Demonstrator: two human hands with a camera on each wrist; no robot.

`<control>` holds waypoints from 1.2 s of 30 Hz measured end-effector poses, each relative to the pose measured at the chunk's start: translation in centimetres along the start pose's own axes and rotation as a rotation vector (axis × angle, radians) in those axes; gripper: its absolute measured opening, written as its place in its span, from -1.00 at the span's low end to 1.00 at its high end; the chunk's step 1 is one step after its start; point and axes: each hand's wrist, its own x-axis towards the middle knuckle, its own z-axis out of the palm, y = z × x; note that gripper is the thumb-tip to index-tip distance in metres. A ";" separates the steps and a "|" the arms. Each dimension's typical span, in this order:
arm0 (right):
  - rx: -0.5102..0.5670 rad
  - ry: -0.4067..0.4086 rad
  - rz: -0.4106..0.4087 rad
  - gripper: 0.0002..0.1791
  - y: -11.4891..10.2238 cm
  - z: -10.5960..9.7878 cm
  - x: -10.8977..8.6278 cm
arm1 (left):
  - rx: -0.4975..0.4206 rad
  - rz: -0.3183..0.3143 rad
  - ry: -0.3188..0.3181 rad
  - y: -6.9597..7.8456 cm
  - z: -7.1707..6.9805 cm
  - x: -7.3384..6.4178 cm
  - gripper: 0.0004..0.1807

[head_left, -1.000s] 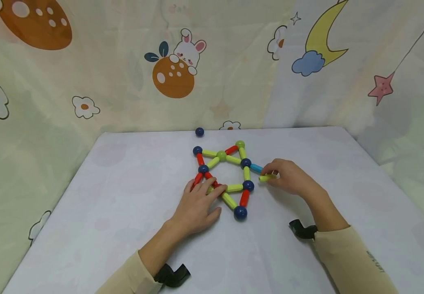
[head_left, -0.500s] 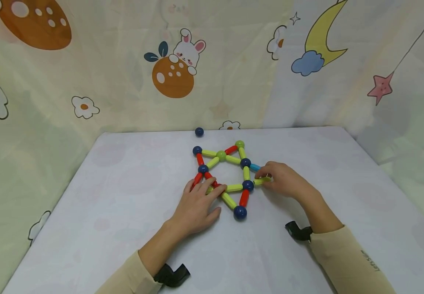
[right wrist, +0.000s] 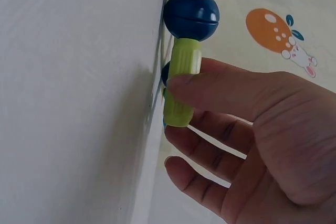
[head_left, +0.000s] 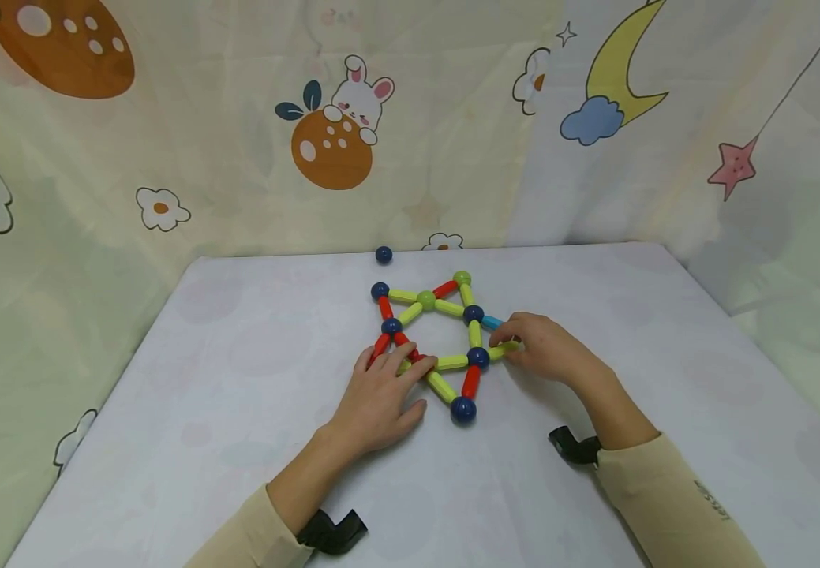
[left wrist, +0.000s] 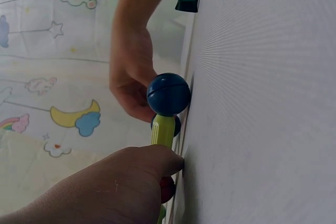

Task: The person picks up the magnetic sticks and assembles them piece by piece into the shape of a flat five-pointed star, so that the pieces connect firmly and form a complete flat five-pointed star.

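Note:
A flat frame of magnetic sticks and balls lies on the table, with red sticks (head_left: 471,382), yellow-green sticks (head_left: 442,387) and dark blue balls (head_left: 462,410). My left hand (head_left: 380,401) rests on its near-left part with fingers spread, hiding the joint beneath. Between thumb and fingers, my right hand (head_left: 548,347) pinches a yellow-green magnetic stick (right wrist: 182,100). One end of that stick meets a dark blue ball (right wrist: 191,16) at the frame's right corner. Just beyond, a blue stick (head_left: 492,322) sticks out from another ball, its far end behind the right fingers.
A loose dark blue ball (head_left: 383,255) sits at the table's back edge. Green balls (head_left: 427,300) join the frame's far side. Behind the white table (head_left: 239,379) hangs a cartoon-printed cloth (head_left: 239,118). Black straps show at both wrists.
My right hand has moved left and brought the yellow-green stick from beside the frame up against the right corner ball. My left hand stays in place on the frame.

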 end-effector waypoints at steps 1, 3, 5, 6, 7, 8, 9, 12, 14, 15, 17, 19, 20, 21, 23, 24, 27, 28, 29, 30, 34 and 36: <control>-0.005 0.003 -0.003 -0.73 0.0 0.0 0.0 | -0.002 0.001 0.001 0.0 0.0 0.0 -0.31; -0.012 0.011 -0.012 -0.73 0.0 0.1 0.1 | -0.004 0.001 -0.001 0.0 0.0 0.0 -0.31; -0.018 0.018 -0.020 -0.74 0.0 0.2 0.1 | -0.006 0.004 0.002 0.0 0.0 0.0 -0.30; -0.021 0.022 -0.021 -0.74 0.0 0.2 0.1 | -0.006 0.003 0.001 0.0 0.0 0.0 -0.30; -0.023 0.025 -0.025 -0.74 0.0 0.2 0.1 | -0.007 0.003 0.001 0.0 0.0 0.0 -0.30; -0.025 0.027 -0.026 -0.74 0.0 0.2 0.1 | -0.006 0.003 0.000 0.0 0.0 0.0 -0.30; -0.028 0.028 -0.029 -0.74 0.0 0.2 0.1 | -0.007 0.003 0.000 0.0 0.0 0.0 -0.30; -0.033 0.028 -0.026 -0.74 -0.1 0.3 0.1 | -0.008 -0.001 -0.002 0.0 0.0 0.0 -0.30; -0.038 0.028 -0.027 -0.75 -0.1 0.3 0.1 | -0.008 -0.002 -0.001 0.0 -0.1 0.0 -0.30; -0.041 0.029 -0.029 -0.75 -0.2 0.3 0.1 | -0.009 -0.003 -0.001 0.0 -0.1 -0.1 -0.30; -0.049 0.032 -0.030 -0.75 -0.2 0.2 0.0 | -0.009 -0.003 0.000 0.0 0.0 -0.1 -0.31; -0.060 0.036 -0.033 -0.74 -0.2 0.2 0.1 | -0.007 -0.003 -0.001 0.0 0.0 0.0 -0.31; -0.066 0.038 -0.033 -0.74 -0.2 0.2 0.1 | -0.008 -0.003 -0.002 0.0 0.0 0.0 -0.31; -0.070 0.038 -0.035 -0.74 -0.2 0.1 0.1 | -0.007 -0.002 -0.002 0.0 0.0 0.0 -0.30; -0.075 0.034 -0.037 -0.74 -0.2 0.2 0.1 | -0.009 -0.001 -0.001 -0.1 0.0 0.0 -0.31; -0.076 0.030 -0.036 -0.74 -0.2 0.2 0.1 | -0.011 -0.001 -0.001 -0.1 0.0 0.0 -0.31; -0.067 0.022 -0.025 -0.72 -0.3 0.0 0.1 | -0.014 -0.002 -0.004 -0.2 0.1 -0.1 -0.31; -0.062 0.020 -0.020 -0.71 -0.4 -0.1 0.1 | -0.015 -0.001 -0.005 -0.2 0.1 -0.1 -0.31; -0.055 0.021 -0.017 -0.70 -0.5 -0.3 0.1 | -0.013 -0.004 -0.009 -0.2 0.1 -0.1 -0.31; -0.045 0.022 -0.014 -0.69 -0.6 -0.5 0.1 | -0.012 -0.001 -0.006 -0.2 0.1 -0.1 -0.31; -0.015 0.035 -0.002 -0.67 -1.2 -1.3 0.3 | -0.007 0.006 0.000 -0.3 0.1 0.0 -0.31; -0.004 0.042 -0.001 -0.67 -1.4 -1.6 0.4 | -0.012 0.010 0.005 -0.3 0.1 0.0 -0.32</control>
